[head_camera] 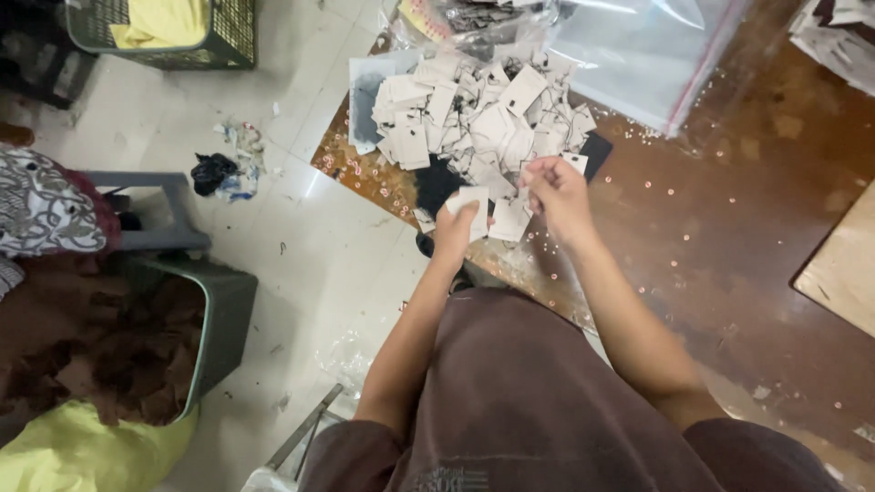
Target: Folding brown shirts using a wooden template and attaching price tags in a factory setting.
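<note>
The left hand [456, 232] grasps a small white paper card [474, 202] at the brown wooden surface [729, 237]. The right hand [558, 193] pinches another white tag [575, 162] beside the heap of white cards [474, 118].

Dressed in a loose brown short-sleeved shirt [538, 392] of soft, faintly creased cloth, with a small darker stitched mark low on the front. Sleeves ending above the elbows, forearms bare. No rings, watch or gloves on left hand [456, 228] or right hand [558, 191].
</note>
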